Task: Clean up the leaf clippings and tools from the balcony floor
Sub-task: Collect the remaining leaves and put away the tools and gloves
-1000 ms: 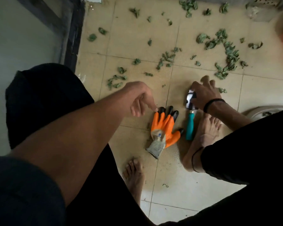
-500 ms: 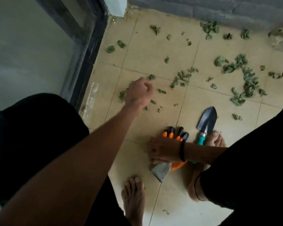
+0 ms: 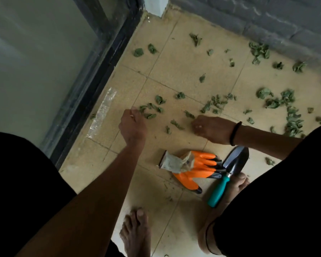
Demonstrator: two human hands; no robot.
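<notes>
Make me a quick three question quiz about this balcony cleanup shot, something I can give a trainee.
1. True or false: the trowel is held in a hand.
2. Multiple choice: the orange gloves lie A) on the tiled floor beside the trowel, B) on the person's hands, C) against the grey wall.
3. Fill in: the black wristband is on the ___ hand.

Key:
1. False; it lies on the floor, while the left hand and right hand are down among the leaf clippings.
2. A.
3. Right.
</notes>
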